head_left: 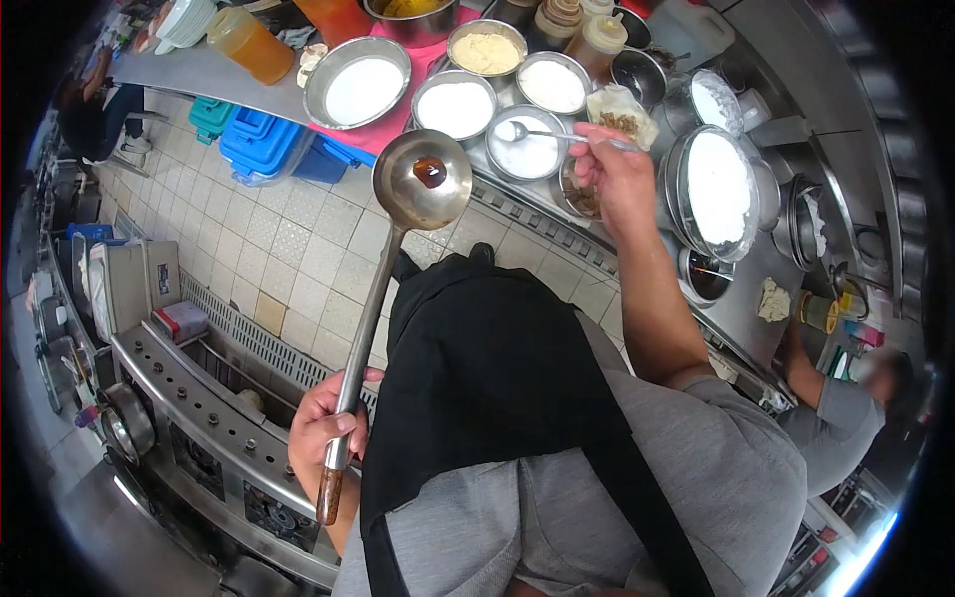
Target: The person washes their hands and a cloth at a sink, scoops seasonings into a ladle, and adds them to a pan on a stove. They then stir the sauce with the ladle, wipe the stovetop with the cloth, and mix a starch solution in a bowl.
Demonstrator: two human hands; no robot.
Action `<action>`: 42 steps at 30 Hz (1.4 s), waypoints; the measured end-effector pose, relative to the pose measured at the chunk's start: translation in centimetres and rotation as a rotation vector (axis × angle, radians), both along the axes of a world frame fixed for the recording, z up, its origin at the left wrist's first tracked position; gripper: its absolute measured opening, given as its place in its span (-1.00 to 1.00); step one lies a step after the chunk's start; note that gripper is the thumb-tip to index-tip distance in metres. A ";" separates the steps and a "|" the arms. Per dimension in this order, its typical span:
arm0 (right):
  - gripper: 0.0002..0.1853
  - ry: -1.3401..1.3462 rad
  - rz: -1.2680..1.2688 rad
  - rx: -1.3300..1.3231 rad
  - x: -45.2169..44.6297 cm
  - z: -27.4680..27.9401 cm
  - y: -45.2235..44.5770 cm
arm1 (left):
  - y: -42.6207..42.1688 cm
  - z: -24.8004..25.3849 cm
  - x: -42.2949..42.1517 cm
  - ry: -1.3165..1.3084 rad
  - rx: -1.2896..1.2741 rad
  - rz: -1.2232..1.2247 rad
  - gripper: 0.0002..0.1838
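Observation:
My left hand (pixel 328 423) is wrapped round the handle of a long metal ladle (pixel 370 318). The ladle's bowl is raised over the floor near the counter and holds a little dark brown liquid (pixel 430 172). My right hand (pixel 617 174) pinches the handle of a small metal spoon (pixel 542 133). The spoon's tip is at a metal bowl of white powder (pixel 524 156). Around it stand more bowls, with white contents (pixel 455 104), pale yellow powder (pixel 486 53) and brown bits (pixel 619 121).
Squeeze bottles (pixel 600 42) and an orange-filled container (pixel 251 47) stand at the counter's back. A large white-filled bowl (pixel 718 189) sits at the right. A stove (pixel 224 438) is at lower left, blue bins (pixel 261 144) at upper left. Another person (pixel 841 408) is at the right.

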State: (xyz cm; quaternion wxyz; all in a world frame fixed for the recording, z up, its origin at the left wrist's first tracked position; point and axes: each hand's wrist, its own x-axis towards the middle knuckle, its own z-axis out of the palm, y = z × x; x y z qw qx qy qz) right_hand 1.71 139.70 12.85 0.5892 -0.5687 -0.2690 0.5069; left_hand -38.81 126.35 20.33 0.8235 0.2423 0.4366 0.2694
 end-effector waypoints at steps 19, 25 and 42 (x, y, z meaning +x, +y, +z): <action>-0.73 -0.431 0.264 0.141 -5.2 -3.2 8.6 | -1.4 -0.4 0.3 -0.096 0.030 0.132 -0.30; -0.75 -0.067 0.168 0.025 -4.4 -3.7 9.0 | -1.5 -0.7 0.4 -0.134 0.049 0.177 -0.30; -0.76 -0.320 0.242 0.107 -4.8 -2.8 8.8 | 0.7 -0.5 0.5 -0.212 0.045 0.151 -0.28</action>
